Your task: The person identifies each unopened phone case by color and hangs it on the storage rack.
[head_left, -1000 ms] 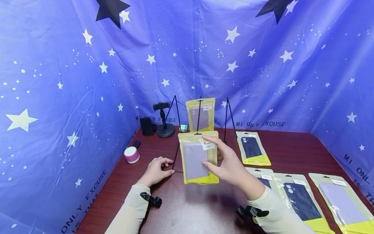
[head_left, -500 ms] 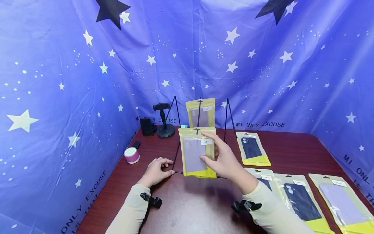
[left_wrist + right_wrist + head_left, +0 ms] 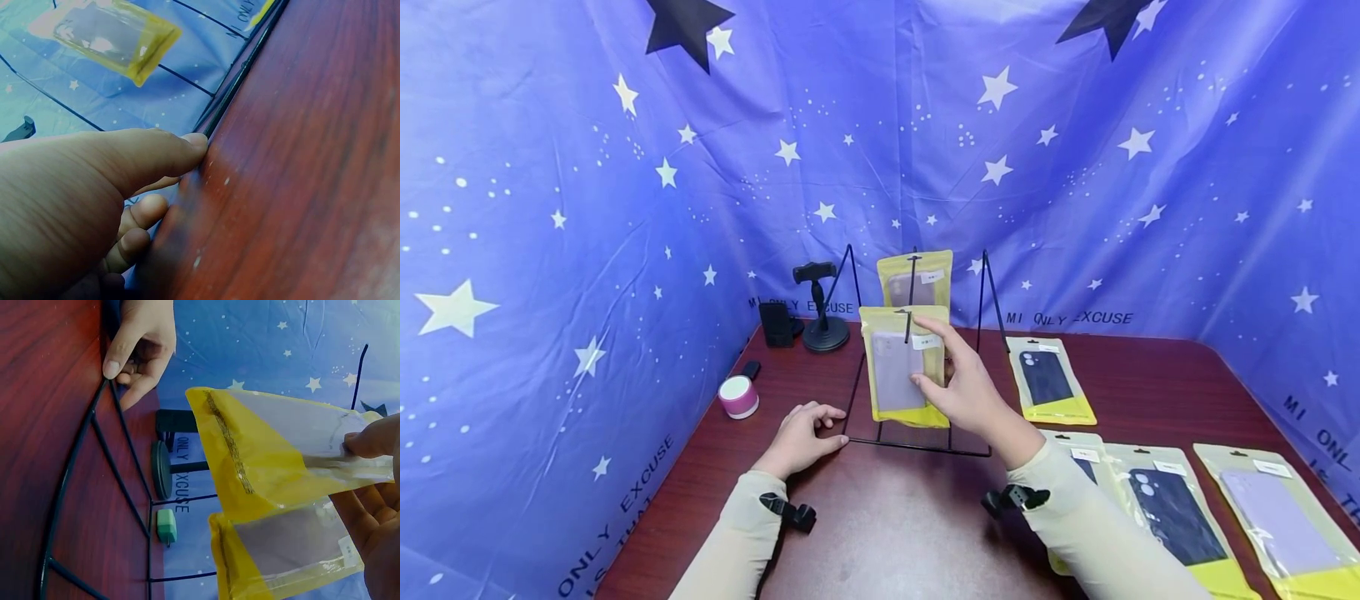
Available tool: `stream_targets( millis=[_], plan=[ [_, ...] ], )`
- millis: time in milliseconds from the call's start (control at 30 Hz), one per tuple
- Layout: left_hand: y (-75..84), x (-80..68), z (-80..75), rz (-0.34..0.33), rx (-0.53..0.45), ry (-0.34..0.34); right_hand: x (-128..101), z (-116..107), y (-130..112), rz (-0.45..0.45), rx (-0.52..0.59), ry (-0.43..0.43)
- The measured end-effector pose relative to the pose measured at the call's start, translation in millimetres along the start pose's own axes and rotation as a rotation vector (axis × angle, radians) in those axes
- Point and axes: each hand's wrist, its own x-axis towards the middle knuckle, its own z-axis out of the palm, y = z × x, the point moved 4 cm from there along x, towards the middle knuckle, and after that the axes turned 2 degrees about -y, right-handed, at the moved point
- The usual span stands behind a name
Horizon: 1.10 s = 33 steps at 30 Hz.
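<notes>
My right hand (image 3: 973,396) pinches a phone case package (image 3: 895,375), a clear and yellow bag with a lilac case, by its right side. Its hanging hole is at the prong of a black wire display rack (image 3: 917,450), and the prong's end shows in front of the bag. Behind it, another lilac phone case package (image 3: 917,287) hangs on the rack. My left hand (image 3: 801,437) holds the rack's front left corner; in the left wrist view the thumb (image 3: 194,142) presses the wire and the other fingers are partly hidden behind.
Packages with dark phone cases (image 3: 1045,379) and a lilac-case package (image 3: 1277,508) lie on the table's right side. At left stand a pink and white round container (image 3: 738,397), a black phone stand (image 3: 825,333) and a small black object (image 3: 777,325). A starry cloth hangs behind.
My right hand has moved the package away from me and slightly up in view, sliding it along the prong toward the hanging one. The left hand has stayed at the rack's corner.
</notes>
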Motion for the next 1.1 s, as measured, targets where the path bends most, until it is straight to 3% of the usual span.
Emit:
stream_targets(
  millis=[333, 567, 800, 1100],
  plan=[
    [-4.2, 0.7, 2.1, 0.042, 0.004, 0.006, 21.3, -2.9, 19.0, -0.026, -0.004, 0.074],
    [-3.7, 1.2, 1.7, 0.039, 0.004, 0.006, 34.8, -4.9, 32.9, -0.011, -0.075, 0.141],
    [-3.0, 1.1, 1.6, 0.029, 0.002, 0.004, 45.6, -6.4, 48.1, 0.042, -0.089, 0.229],
    [-3.9, 0.6, 1.3, 0.03, 0.005, -0.001, 59.4, -5.8, 58.1, 0.032, -0.058, 0.269]
  ],
)
